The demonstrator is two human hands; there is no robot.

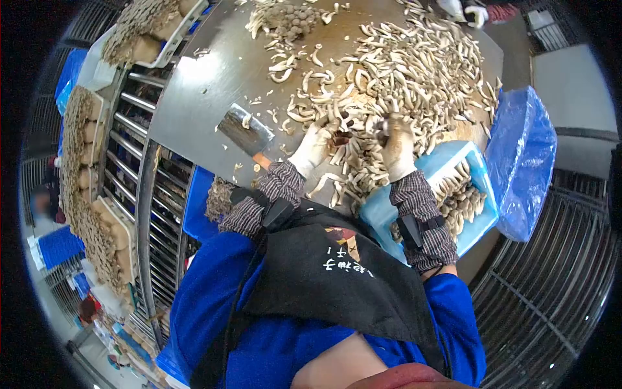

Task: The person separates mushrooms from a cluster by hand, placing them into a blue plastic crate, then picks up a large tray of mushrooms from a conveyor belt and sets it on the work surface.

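Loose pale mushrooms [414, 71] lie heaped on the metal table [188, 110]. At the near edge of the heap is my left hand [315, 144], in a white glove, its fingers curled among mushrooms; what they hold is unclear. My right hand [396, 144], gloved and stained, is over the heap to the right, its fingertips blurred. A light-blue lined crate [476, 220] with mushrooms in it sits under my right forearm. To the left of my left hand lies a wide-bladed cleaver [246, 129] with a wooden handle and mushroom scraps on it.
A mushroom cluster [291, 21] is at the table's far side. Blue plastic [521, 162] hangs at the right edge. Left are a roller rack [139, 107], trays of mushroom blocks [97, 175] and a blue bin [201, 207]. A co-worker's gloved hands [476, 14] show at the top right.
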